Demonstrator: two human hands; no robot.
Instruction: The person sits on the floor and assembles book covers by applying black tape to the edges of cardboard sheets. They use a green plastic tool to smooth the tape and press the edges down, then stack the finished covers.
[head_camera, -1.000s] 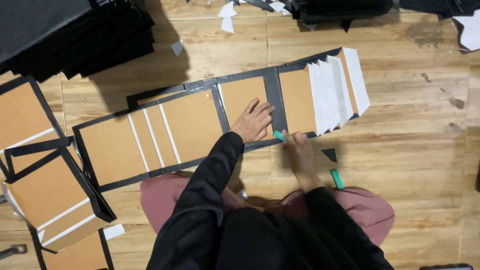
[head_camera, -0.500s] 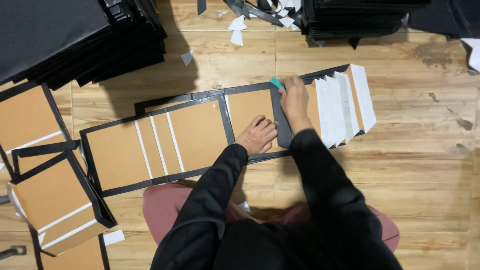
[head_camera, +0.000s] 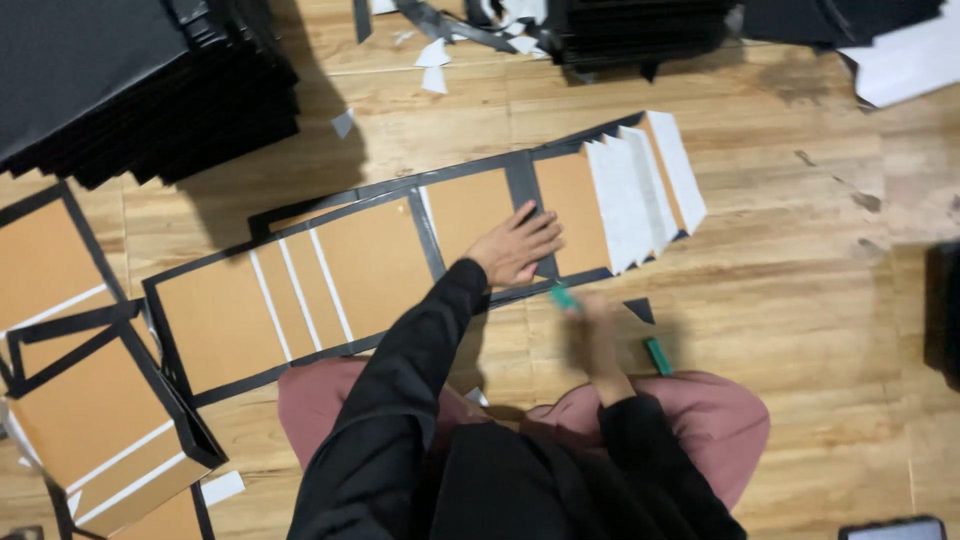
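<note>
The long flattened cardboard panel (head_camera: 330, 270), brown with black edging, is being kept lying on the wooden floor (head_camera: 800, 230), and it is being pinned at its black crease by the left hand (head_camera: 515, 248), whose grip is spread flat, fingers splayed. The right hand (head_camera: 592, 335), half a second ago up at the far edge, is being drawn back to the near edge, so a pass along the crease is judged finished; its grip is being pinched on a small green tool (head_camera: 563, 297), though blurred
</note>
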